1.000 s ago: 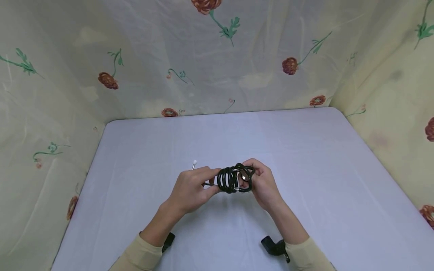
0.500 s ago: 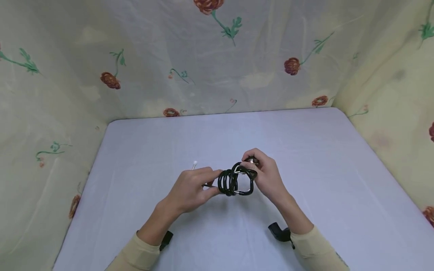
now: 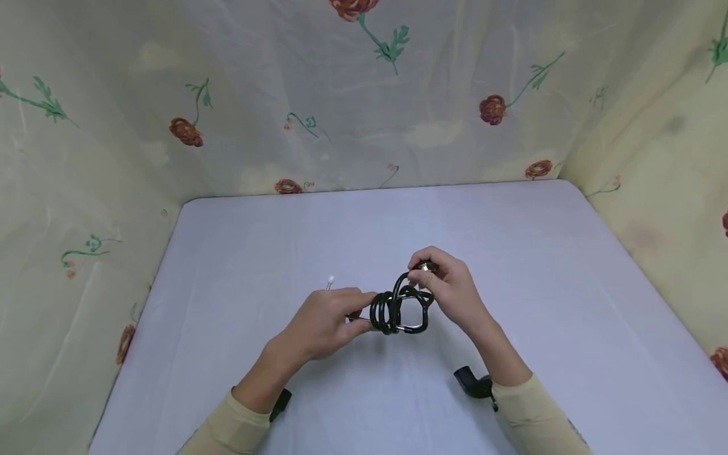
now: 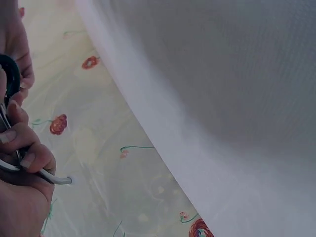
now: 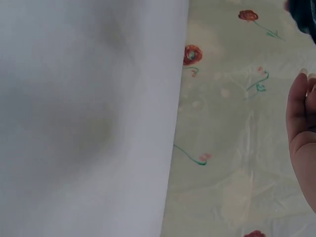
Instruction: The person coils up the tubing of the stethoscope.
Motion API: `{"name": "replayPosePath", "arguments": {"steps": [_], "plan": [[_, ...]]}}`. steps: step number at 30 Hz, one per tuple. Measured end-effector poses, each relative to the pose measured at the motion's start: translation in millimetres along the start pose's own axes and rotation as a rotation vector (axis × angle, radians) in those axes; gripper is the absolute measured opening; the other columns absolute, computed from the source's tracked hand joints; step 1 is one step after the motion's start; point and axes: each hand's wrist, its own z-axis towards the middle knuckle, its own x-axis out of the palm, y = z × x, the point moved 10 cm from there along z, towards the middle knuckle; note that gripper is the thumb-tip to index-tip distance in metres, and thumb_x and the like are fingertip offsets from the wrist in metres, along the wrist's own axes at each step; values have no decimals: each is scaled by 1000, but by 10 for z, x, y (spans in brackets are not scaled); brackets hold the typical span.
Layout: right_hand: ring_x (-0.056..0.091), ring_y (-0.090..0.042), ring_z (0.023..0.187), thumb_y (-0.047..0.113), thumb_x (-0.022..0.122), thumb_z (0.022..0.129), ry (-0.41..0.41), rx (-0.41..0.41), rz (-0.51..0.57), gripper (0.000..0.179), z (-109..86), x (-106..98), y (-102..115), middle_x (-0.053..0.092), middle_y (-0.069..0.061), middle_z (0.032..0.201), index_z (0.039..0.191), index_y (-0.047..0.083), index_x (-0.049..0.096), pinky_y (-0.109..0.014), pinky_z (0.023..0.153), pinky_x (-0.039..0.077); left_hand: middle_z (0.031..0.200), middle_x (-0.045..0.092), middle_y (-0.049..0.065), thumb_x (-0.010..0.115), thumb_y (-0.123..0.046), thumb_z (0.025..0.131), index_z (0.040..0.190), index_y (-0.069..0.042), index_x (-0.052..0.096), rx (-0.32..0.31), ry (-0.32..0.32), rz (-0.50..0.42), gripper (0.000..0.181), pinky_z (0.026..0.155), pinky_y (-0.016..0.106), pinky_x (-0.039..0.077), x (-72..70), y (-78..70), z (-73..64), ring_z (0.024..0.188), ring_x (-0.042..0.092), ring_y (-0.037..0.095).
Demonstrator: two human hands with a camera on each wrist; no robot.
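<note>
A stethoscope (image 3: 394,315) with its black tubing wound in several coils is held above the table between both hands. My left hand (image 3: 321,323) grips its metal ear tubes just left of the coils; one white ear tip (image 3: 331,279) sticks up behind the fingers. My right hand (image 3: 452,291) pinches the round metal chest piece (image 3: 425,266) above the right end of the coils. A loop of tubing stands open below that hand. In the left wrist view, curled fingers (image 4: 30,150) wrap the metal tubes. The right wrist view catches only part of my right hand (image 5: 302,131).
A table covered in white cloth (image 3: 256,240) lies under the hands. Flower-printed curtain (image 3: 244,76) surrounds its back and sides. Black wrist-worn devices sit by both cuffs, the right one (image 3: 472,382) more visible.
My right hand has moved from the coils' right end upward and slightly right, drawing the chest piece out above them. The left hand keeps its grip, shifting slightly down and right.
</note>
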Motion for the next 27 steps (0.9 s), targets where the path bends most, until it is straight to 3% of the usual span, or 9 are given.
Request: {"name": "replayPosePath", "arguments": {"steps": [5, 9, 13, 20, 27], "plan": [[66, -11, 80, 5, 64, 94, 28, 5, 17, 7, 7, 9, 0, 63, -8, 88, 100, 1, 62, -24, 72, 55, 73, 64, -17, 73, -34, 89, 108, -28, 72, 12, 48, 55, 20, 56, 14, 36, 50, 0, 2, 61, 46, -1], [67, -14, 80, 7, 65, 95, 17, 30, 20, 10, 7, -11, -48, 62, -7, 88, 101, -1, 62, -25, 75, 56, 82, 75, -16, 73, -35, 89, 109, -28, 74, 67, 15, 93, 21, 54, 13, 38, 15, -34, 4, 59, 52, -6], [66, -14, 81, 9, 65, 95, 37, 46, 40, 13, 10, 7, -104, 62, -4, 89, 102, -1, 62, -26, 76, 57, 90, 77, -13, 75, -33, 87, 113, -26, 74, 105, -7, 118, 26, 57, 14, 44, -23, -70, -7, 66, 62, -6], [64, -14, 80, 11, 65, 95, 73, 77, 67, 14, 11, 73, -170, 63, -4, 87, 102, 0, 62, -27, 73, 55, 78, 74, -15, 74, -34, 88, 113, -26, 73, 151, 12, 119, 26, 54, 12, 39, -33, -145, 13, 58, 53, -6], [65, -16, 77, 8, 66, 94, 21, 23, 41, 11, -1, -3, -72, 65, -5, 84, 100, -1, 63, -26, 68, 53, 76, 73, -17, 74, -38, 88, 111, -28, 73, 83, 61, 135, 25, 54, 13, 37, 33, -58, 5, 57, 48, -6]]}}
